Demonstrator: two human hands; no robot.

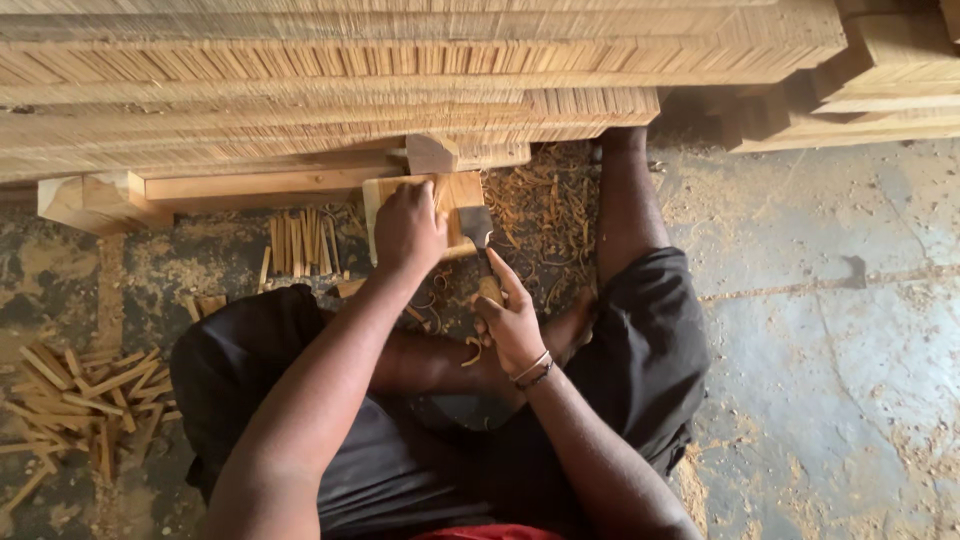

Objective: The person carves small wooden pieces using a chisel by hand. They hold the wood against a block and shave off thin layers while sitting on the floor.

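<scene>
**Inspector A:** Presently, the left hand [408,228] is pressing down on the pale rectangular block of wood [455,195], fingers curled over its near edge and gripping it. The block is sitting on the floor at twelve o'clock from the seated person's lap, just in front of the long stacked bundles of thin wooden slats [330,70].

**Inspector B:** And the right hand [510,325]?

**Inspector A:** It is closing fully around the wooden handle of a small metal-bladed hatchet [478,235]. The blade is lying against the block's right side, at one o'clock from that hand.

**Inspector B:** How far is the work standing?

**Inspector A:** I am judging it well under way. Curled light-brown wood shavings [545,215] are lying thick at one o'clock from the block, a short row of cut wooden sticks [298,243] is lying at nine o'clock from it, and a looser heap of similar sticks [85,395] is lying at the far left. The block is keeping most of its bulk, so much splitting seems to be remaining.

**Inspector B:** Anything unclear?

**Inspector A:** Whether the blade is biting in or only resting, I cannot tell.
</scene>
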